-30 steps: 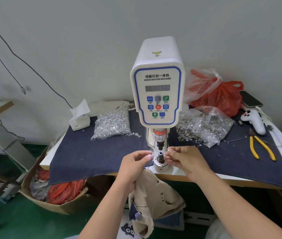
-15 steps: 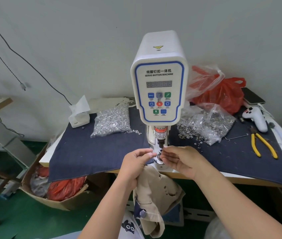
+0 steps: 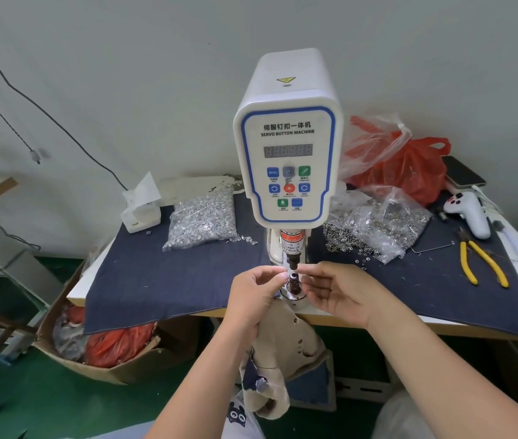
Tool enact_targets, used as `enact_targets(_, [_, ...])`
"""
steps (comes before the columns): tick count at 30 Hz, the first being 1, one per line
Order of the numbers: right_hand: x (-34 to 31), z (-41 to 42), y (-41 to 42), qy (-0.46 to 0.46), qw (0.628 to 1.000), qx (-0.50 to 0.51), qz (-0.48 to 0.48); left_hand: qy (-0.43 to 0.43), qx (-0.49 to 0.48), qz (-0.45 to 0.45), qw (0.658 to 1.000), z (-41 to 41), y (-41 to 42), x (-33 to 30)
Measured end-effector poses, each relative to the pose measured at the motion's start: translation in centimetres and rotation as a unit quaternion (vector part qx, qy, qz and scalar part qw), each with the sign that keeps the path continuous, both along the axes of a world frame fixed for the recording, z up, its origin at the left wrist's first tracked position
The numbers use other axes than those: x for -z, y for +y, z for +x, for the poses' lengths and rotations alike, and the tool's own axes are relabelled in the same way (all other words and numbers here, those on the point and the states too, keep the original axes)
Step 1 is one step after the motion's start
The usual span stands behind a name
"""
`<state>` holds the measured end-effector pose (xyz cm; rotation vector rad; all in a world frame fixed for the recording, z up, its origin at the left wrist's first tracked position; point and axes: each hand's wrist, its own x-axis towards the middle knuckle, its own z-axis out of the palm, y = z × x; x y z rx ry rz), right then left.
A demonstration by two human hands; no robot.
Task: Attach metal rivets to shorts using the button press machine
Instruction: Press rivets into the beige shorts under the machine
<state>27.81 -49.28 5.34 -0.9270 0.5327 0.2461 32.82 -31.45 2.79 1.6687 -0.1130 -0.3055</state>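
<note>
Left hand (image 3: 256, 294) curled, gripping beige shorts (image 3: 286, 353) – fabric bunched in fist, rest dangling below table edge. Right hand (image 3: 335, 288) opposite, fingers curled in toward lower die (image 3: 294, 282) of button machine (image 3: 287, 160); pinching something tiny maybe, honestly can't tell. Fingertips of both just beside die, punch right above. Further out on dark cloth (image 3: 162, 280) – bag of silver rivets (image 3: 202, 217) on left, another bag of metal rings (image 3: 378, 223) on right, yellow pliers (image 3: 481, 263) near right edge, red plastic bag (image 3: 409, 169) behind.
</note>
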Motion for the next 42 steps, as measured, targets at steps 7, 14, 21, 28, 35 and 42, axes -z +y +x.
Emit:
enact_targets(7, [1.6,-0.8,-3.1,0.012,0.982,0.115,-0.149,-0.052,0.016,0.083,0.995,0.4,-0.8,-0.1])
enact_targets(14, [2.4,-1.5,-3.7,-0.007,0.984,0.124,-0.128,-0.087,0.027,0.15,0.984,0.7,-1.2,-0.8])
enact_targets(21, [2.7,-1.4,-3.9,-0.008,0.984,0.117,-0.135,-0.09,0.033,0.183,0.978,0.7,-1.5,-2.1])
enact_targets(28, [2.5,-1.7,-3.2,-0.026,0.975,0.084,-0.205,-0.024,0.026,0.097,0.995,0.5,-0.8,-2.3])
enact_targets(35, [1.0,-4.1,-0.2,-0.21,0.825,-0.214,-0.479,0.158,0.037,-0.147,0.976,-0.4,1.4,-2.4])
enact_targets(42, [0.1,-4.5,1.1,-0.307,0.829,-0.106,-0.456,0.027,0.141,-0.065,0.988,-1.0,2.9,-3.7])
